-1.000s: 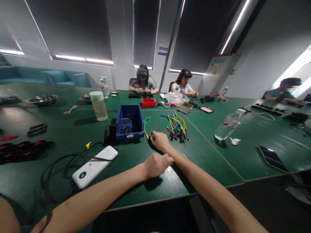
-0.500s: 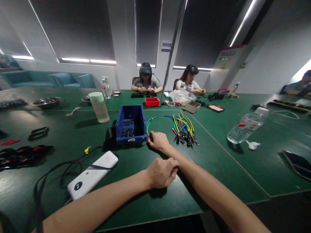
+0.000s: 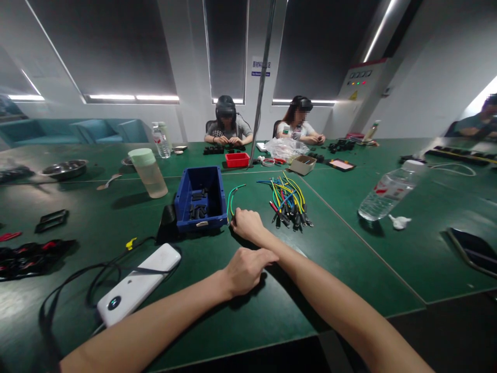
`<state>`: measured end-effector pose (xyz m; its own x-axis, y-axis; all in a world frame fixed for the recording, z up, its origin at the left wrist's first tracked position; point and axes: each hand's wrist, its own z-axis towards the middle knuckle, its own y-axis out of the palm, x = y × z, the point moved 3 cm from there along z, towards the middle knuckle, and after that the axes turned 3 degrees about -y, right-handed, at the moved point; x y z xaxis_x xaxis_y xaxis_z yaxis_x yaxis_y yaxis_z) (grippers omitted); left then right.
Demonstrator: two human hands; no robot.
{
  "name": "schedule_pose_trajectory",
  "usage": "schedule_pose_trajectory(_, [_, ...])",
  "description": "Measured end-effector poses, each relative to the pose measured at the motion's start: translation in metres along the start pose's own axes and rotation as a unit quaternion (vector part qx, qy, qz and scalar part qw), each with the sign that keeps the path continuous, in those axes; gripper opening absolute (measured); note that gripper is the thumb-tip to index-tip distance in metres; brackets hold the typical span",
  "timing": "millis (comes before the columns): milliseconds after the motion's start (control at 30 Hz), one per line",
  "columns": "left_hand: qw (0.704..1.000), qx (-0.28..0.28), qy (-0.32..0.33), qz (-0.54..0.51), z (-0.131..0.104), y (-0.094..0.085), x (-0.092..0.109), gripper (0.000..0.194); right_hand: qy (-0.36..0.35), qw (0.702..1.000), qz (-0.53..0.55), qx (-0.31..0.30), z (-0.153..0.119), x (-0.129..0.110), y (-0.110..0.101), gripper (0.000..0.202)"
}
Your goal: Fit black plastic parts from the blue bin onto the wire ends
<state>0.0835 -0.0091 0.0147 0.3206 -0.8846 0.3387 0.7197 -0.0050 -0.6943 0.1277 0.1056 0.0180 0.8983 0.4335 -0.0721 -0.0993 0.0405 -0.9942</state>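
Observation:
Between the blue bin (image 3: 179,207) and a bundle of coloured wires (image 3: 289,199), my right hand (image 3: 247,225) is closed at the lower ends of a few green wires (image 3: 232,198). Its fingertips are mostly hidden behind the hand. Nearer to me, my left hand (image 3: 245,270) has curled fingers, with its front end touching my right forearm; anything inside it is hidden. Small black sleeves (image 3: 198,211) lie in the bin. The bundle has yellow, green, blue and red wires with dark ends and metal lugs.
A white power bank (image 3: 140,285) with a black cable lies at front left. A green-lidded bottle (image 3: 149,173) stands behind it. To the right are a tilted water bottle (image 3: 388,191) and a phone (image 3: 474,249). Two people sit across the table, behind a red tray (image 3: 237,160).
The whole view has shifted slightly, with table objects now further left. My right hand stays by the green wires. My left hand remains at my right forearm, its front end reaching out slightly more.

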Motion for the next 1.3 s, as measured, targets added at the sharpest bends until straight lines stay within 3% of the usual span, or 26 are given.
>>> schedule_pose_trajectory(300, [0.999, 0.049, -0.009, -0.010, 0.003, -0.008, 0.005, 0.026, -0.011, 0.999, -0.012, -0.028, -0.002, 0.000, -0.005, 0.034])
schedule_pose_trajectory(500, [0.989, 0.112, -0.093, 0.006, 0.002, -0.011, -0.003, 0.027, -0.023, 0.999, -0.011, -0.045, 0.000, 0.004, -0.004, 0.025])
schedule_pose_trajectory(633, [0.975, 0.159, -0.148, -0.051, 0.004, -0.012, -0.013, 0.028, -0.011, 0.998, -0.008, -0.053, 0.005, 0.007, 0.001, 0.025])
schedule_pose_trajectory(767, [0.944, 0.205, -0.234, -0.108, 0.006, -0.014, -0.025, 0.026, -0.002, 0.998, 0.005, -0.064, 0.009, 0.012, 0.003, 0.028])
schedule_pose_trajectory(967, [0.862, 0.263, -0.378, -0.214, 0.001, -0.011, -0.047, 0.024, -0.015, 0.997, 0.034, -0.067, 0.005, 0.019, -0.001, 0.029])
schedule_pose_trajectory(1100, [0.831, 0.285, -0.414, -0.237, -0.001, -0.011, -0.053, 0.025, -0.008, 0.997, 0.046, -0.065, 0.004, 0.022, -0.002, 0.032])
schedule_pose_trajectory(1300, [0.818, 0.299, -0.429, -0.240, -0.001, -0.014, -0.055, 0.025, 0.003, 0.996, 0.068, -0.057, 0.006, 0.025, -0.001, 0.033])
